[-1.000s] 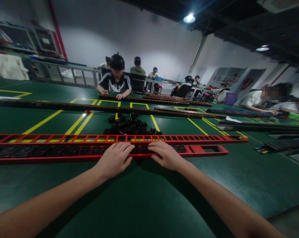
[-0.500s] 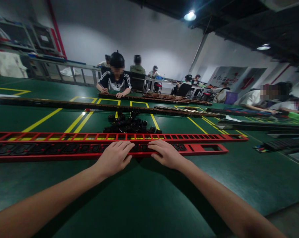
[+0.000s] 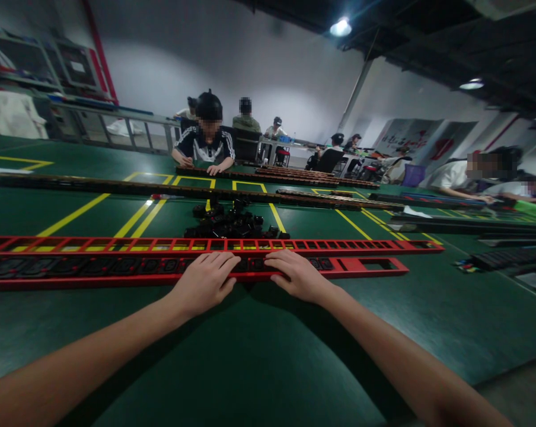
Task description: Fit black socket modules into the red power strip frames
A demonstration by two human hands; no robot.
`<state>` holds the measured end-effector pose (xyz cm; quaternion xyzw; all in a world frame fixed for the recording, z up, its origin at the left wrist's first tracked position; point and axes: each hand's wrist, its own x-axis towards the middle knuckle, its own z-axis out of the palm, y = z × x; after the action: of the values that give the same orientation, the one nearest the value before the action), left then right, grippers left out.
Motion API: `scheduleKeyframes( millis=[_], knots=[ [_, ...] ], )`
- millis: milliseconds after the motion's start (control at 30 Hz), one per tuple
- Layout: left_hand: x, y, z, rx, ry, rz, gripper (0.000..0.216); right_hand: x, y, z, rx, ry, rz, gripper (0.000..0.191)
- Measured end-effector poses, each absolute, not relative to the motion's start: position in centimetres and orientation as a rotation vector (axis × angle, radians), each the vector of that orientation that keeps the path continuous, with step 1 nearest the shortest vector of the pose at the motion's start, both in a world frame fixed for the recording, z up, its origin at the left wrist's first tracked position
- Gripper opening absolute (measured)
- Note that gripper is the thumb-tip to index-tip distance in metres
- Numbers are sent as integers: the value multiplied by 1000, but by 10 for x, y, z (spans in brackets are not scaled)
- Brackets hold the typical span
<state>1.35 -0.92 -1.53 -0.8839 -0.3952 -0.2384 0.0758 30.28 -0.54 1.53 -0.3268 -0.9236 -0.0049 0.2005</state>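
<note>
Across the green table lies a long red panel (image 3: 345, 268) fitted with a row of black power sockets (image 3: 121, 265). My left hand (image 3: 208, 277) lies over this red socket panel, its fingers bent across the top and its thumb along the near edge. A short way to the right, my right hand (image 3: 297, 276) holds the same panel in a like manner. Fingertips of both hands cover part of the sockets. Just behind runs a second red frame (image 3: 417, 245) with open slots. Beyond that is a heap of loose black parts (image 3: 235, 225), too dark to name singly.
Long dark rails (image 3: 94, 182) cross the table farther back, over yellow tape lines (image 3: 76, 214). A person (image 3: 206, 139) in a dark cap works opposite. Black strips (image 3: 508, 260) with coloured ends lie at the right. Other people sit farther off.
</note>
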Motion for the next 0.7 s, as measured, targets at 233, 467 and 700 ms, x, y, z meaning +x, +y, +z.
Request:
scheduleKeyframes(
  millis=[233,467,700],
  knots=[
    [14,-9,-16,-2660,-1180,-732,41,303,-5,15,-907,-2573,-19,32],
    [14,-9,-15,-2653,-1172,-700,42,304,-4,15,-899,-2587,-19,32],
    [14,-9,-15,-2653,-1189,-690,41,303,-4,14,-902,-2574,-6,33]
  ],
)
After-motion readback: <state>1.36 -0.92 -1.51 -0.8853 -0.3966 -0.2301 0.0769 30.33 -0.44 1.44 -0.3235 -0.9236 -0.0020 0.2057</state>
